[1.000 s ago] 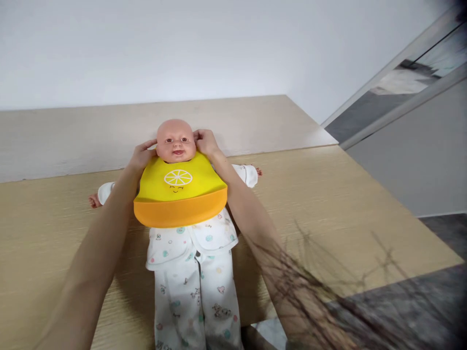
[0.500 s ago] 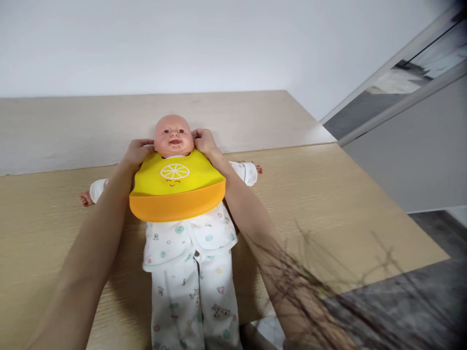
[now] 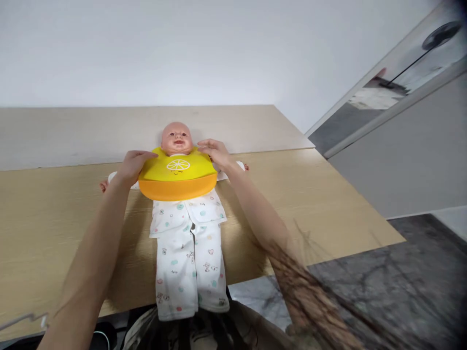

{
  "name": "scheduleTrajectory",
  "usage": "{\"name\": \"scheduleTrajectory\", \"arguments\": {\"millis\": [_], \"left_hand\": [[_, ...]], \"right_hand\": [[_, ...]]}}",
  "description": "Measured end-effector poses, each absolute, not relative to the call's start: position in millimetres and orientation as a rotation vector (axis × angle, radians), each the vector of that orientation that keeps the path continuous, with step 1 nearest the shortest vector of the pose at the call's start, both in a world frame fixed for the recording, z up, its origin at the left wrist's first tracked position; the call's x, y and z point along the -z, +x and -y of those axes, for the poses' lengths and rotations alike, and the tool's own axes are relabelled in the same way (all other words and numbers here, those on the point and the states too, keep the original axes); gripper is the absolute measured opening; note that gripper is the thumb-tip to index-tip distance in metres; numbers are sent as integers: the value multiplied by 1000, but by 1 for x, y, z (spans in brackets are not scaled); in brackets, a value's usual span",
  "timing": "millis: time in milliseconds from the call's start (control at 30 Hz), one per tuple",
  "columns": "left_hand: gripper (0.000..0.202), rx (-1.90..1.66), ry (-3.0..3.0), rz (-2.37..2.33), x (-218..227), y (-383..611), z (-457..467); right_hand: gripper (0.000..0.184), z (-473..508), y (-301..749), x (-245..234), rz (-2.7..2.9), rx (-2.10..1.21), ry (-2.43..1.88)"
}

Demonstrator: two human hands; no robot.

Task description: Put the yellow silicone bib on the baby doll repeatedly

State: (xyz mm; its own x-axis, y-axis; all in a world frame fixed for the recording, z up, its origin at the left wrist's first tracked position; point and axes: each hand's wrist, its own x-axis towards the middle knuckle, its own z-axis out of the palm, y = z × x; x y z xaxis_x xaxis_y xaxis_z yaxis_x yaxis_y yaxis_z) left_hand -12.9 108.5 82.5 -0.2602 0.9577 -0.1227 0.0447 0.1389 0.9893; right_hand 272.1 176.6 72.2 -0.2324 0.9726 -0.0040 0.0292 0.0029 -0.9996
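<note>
A baby doll (image 3: 177,138) lies on its back, head toward the wall, in a white patterned top and trousers (image 3: 174,272). Over its chest spreads a yellow silicone bib (image 3: 155,167) with a citrus-slice print and an orange catch pocket (image 3: 177,188). My left hand (image 3: 135,164) is at the bib's upper left edge, thumb on top and fingers closed against it. Beside the doll's neck on the other side, my right hand (image 3: 216,151) has its fingers stretched out and somewhat apart at the bib's upper right edge; light contact is hard to judge.
The doll rests on a pale wooden table (image 3: 292,194), its legs reaching the front edge. A lighter board (image 3: 233,126) runs along the wall behind. Dark strands of hair blur the lower right. A grey floor (image 3: 365,272) shows past the table's right side.
Both hands have come from behind the doll's neck to the bib's upper edges. The right hand's fingers have loosened. The camera has moved back, showing the doll's whole legs.
</note>
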Motion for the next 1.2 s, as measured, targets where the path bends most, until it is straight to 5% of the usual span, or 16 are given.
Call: {"name": "scheduleTrajectory", "arguments": {"millis": [300,867,1200], "left_hand": [[36,-1249,995,-1441,-98,-1,-39],[50,-1369,990,-1471,-45,7,7],[14,-1444,1190,-1844,-29,-2,4]], "right_hand": [[36,-116,303,-98,1415,-1472,-1044],[38,-55,302,-47,1353,-1231,-1020],[45,-63,321,-13,1278,-876,-1288]]}}
